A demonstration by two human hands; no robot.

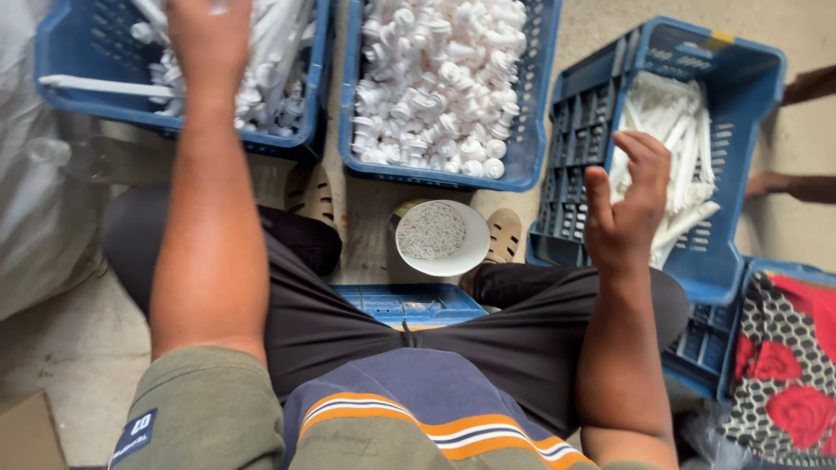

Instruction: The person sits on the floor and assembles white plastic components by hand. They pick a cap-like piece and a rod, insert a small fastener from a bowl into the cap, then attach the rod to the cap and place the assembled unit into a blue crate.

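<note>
From the head view, the person sits low on the floor [70,348] with three blue crates fanned out in front. The left hand [209,39] reaches up over the far-left crate [65,48], which holds long white plastic tubes [270,43] and small fittings; the top edge of the view cuts off the fingers, so I cannot tell whether that hand is open or gripping anything. It sits directly above the tubes, apparently touching or just over them.

The right hand [623,204] is raised, loosely open with curled fingers and empty, hovering at the inner wall of the right crate [740,78]. The white sticks [675,139] in that crate lie just beyond its fingertips, near but not touching. The middle crate [522,157], heaped with white caps [444,78], stands between the two hands and apart from both. A round white dish of tiny pieces [435,235] rests on the floor between the sandalled feet [503,235].

To do this picking well, I judge each hand should take one piece cleanly from the top of its pile, rather than dig, and the right hand needs to dip further over the crate wall to reach the sticks. Another person's arm [797,184] shows at the far right edge.
</note>
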